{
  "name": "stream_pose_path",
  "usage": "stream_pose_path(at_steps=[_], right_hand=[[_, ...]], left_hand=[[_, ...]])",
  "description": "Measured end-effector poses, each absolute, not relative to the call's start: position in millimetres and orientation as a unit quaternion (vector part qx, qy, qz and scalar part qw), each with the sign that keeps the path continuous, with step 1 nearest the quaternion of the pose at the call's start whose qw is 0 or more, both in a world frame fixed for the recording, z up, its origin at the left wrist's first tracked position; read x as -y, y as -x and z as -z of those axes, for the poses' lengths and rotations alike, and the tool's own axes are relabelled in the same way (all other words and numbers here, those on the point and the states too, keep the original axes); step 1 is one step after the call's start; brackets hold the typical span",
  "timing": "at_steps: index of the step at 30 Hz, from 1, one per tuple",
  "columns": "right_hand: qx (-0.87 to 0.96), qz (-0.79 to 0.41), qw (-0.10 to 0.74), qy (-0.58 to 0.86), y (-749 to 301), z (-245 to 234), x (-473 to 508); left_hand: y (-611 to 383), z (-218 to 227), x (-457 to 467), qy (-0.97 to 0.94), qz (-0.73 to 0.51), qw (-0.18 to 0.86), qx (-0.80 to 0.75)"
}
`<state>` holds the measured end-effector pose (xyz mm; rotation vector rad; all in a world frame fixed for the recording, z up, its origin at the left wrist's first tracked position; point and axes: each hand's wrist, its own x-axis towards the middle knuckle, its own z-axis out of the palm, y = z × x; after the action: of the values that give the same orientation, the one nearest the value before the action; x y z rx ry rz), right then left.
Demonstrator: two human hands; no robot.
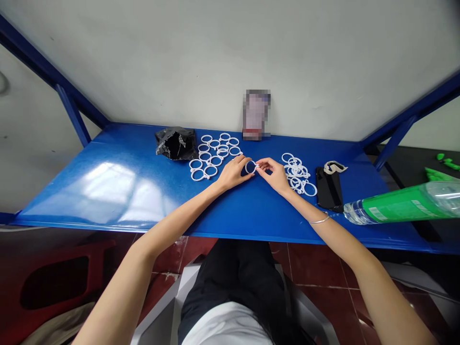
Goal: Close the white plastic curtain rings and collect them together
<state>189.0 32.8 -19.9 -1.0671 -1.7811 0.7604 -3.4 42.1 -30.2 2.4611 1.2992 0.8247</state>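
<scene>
A white plastic ring (246, 166) with a small knob on its side is held between my two hands over the blue table. My left hand (234, 172) closes its thumb and fingers around the ring's left side. My right hand (273, 174) pinches the knob at the ring's right edge. Left of my hands lie several similar white rings (211, 171), spread out mostly flat. To the right of my right hand sits a looser, overlapping heap of such rings (309, 189).
A crumpled black plastic bag (176, 143) stands open at the back left. A blurred-out upright object (256, 115) leans on the wall. At right are a black phone (329, 189), a cream-coloured curved item (335, 167) and a large green-labelled bottle (402, 202).
</scene>
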Motion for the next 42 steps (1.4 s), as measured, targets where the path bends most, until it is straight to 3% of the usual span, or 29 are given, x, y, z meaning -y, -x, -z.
stream_pose_path(at_steps=[42], right_hand=[[0.764,-0.232,0.442,0.41,-187.6,14.7,-35.4]], left_hand=[[6.2,31.1,-48.5,-0.843,-0.306,0.151,-0.415]])
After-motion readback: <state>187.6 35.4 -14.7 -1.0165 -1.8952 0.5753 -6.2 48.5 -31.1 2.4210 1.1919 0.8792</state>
